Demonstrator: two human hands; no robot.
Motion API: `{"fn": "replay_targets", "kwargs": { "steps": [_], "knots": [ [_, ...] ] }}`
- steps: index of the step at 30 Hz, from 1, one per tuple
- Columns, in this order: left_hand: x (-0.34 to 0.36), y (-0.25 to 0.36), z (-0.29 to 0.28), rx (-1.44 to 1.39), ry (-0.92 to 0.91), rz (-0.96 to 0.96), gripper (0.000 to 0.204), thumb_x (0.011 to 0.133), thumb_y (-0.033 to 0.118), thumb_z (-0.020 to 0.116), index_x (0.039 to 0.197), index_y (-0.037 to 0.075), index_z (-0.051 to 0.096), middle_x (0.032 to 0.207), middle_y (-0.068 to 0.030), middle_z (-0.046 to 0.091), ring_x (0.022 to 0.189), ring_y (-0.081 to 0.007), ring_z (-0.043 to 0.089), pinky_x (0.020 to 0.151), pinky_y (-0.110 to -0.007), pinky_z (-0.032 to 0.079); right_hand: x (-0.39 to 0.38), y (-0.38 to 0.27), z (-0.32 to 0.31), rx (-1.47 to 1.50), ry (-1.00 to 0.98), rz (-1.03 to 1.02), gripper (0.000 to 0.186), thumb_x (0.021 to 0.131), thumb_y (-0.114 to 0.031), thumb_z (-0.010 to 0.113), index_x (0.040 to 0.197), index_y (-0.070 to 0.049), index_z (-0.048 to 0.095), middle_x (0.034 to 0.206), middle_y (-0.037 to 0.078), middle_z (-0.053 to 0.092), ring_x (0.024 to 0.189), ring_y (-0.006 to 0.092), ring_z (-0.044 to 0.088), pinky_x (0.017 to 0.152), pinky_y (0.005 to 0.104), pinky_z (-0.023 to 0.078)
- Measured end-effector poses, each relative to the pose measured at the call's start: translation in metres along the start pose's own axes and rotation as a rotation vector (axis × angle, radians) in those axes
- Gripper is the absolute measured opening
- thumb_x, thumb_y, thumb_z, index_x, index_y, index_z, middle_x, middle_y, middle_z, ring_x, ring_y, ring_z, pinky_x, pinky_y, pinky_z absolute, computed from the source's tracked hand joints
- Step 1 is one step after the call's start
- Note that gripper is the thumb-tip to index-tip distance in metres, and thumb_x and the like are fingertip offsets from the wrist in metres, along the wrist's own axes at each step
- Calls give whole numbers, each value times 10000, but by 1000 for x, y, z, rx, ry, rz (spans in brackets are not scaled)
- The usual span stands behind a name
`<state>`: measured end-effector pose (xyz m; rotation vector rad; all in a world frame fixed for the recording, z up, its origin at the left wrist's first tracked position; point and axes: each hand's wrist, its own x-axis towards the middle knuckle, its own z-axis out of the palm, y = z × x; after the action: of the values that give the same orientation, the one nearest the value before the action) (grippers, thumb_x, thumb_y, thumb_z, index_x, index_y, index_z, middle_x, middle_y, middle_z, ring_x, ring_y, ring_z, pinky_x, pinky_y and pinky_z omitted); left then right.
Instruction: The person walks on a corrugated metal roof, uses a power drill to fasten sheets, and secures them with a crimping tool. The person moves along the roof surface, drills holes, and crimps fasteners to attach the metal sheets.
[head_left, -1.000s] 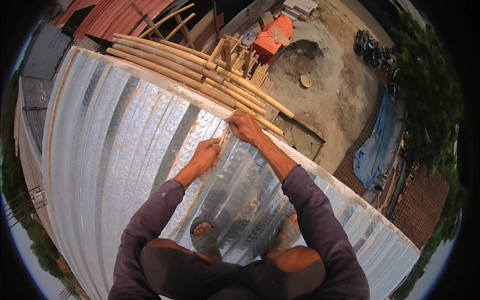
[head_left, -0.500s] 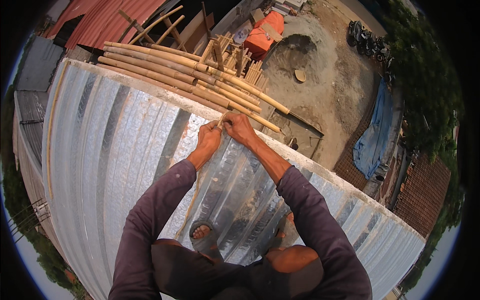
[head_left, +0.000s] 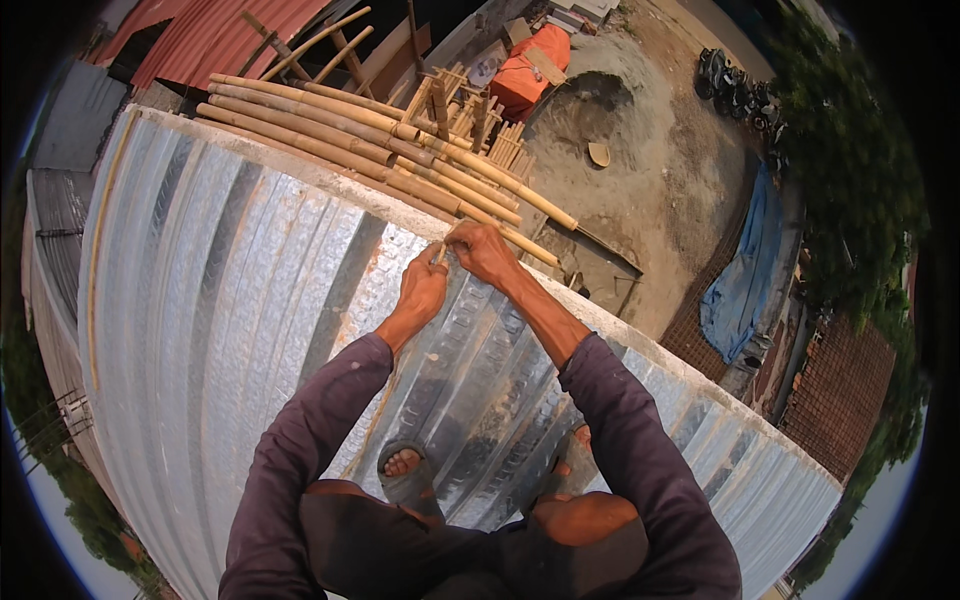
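At the concrete edge of the metal roof, my left hand (head_left: 421,297) pinches a thin tan cord (head_left: 441,254) between thumb and fingers. My right hand (head_left: 484,252) is right beside it, its fingers closed at the same spot over the edge. Whatever its fingertips grip is mostly covered by them, though the cord runs up to them. Both hands are in front of me, close together, with the fingertips almost touching. Just beyond them lie the ends of several bamboo poles (head_left: 480,160), below or past the edge.
I crouch on corrugated metal sheets (head_left: 270,260) in sandals. The roof's concrete rim (head_left: 680,360) slopes down to the right, with a drop beyond. Below are a sand heap (head_left: 640,110), an orange tarp (head_left: 530,75), a blue tarp (head_left: 740,280) and parked motorcycles (head_left: 735,85).
My left hand has moved slightly down and toward me, away from the right fingertips. The loop of cord visible above the fingers before now shows as a short piece between the hands.
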<state>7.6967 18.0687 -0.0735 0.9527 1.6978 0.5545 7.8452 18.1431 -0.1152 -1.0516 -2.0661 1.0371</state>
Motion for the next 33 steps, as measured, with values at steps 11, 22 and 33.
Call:
{"fn": "replay_targets", "kwargs": {
  "steps": [11,22,33],
  "knots": [
    [6,0,-6,-190,-24,55,416,1008,186,514,1362,-28,557,752,19,536,646,-71,473,581,-249,412,2,-7,3,0,23,61,158,765,27,624,877,-2,732,884,192,700,836,378,681,743,425,548],
    [-9,6,-19,-183,-37,4,315,963,147,533,1178,-27,685,724,26,538,643,-65,449,586,-231,358,2,-3,4,-21,-18,-4,172,723,12,645,858,-26,745,859,180,707,815,367,684,731,425,552],
    [-7,35,-30,-234,-120,-124,357,990,165,520,1300,16,616,675,36,500,552,-58,404,494,-235,330,3,-6,5,-33,-6,10,199,754,-2,628,904,-54,749,838,161,702,791,360,681,723,430,550]
  ]
}}
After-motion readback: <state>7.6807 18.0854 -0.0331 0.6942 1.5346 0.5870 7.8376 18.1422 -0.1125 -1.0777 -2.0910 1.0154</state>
